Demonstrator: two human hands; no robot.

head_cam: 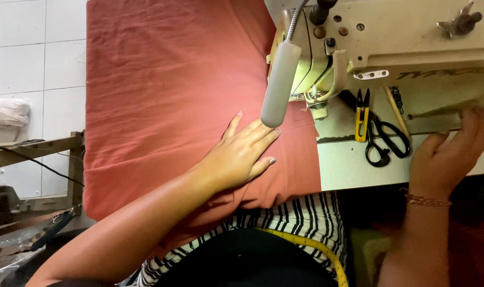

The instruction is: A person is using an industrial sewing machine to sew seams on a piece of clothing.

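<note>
So the left hand [241,154] is lying flat on the rust-red fabric [167,95], fingers spread and pressing down, grip released, nothing pinched. The fabric runs out well beyond the fingertips, covers most of the surface [348,165], and its near edge bunches up under the wrist and spills toward the lap. Right at the fingertips hangs a grey lamp head [278,85] on a flexible neck, and just past that is the needle area of the cream sewing machine [390,48].

The right hand [449,154] is off to the other side, fingers curled up against the machine's lower front edge; can't tell if that grip is actually clenched on anything. Just beside it lie black scissors [386,141] and yellow-handled thread snips [362,114]. A yellow tape measure [311,247] lies across the striped top.
</note>
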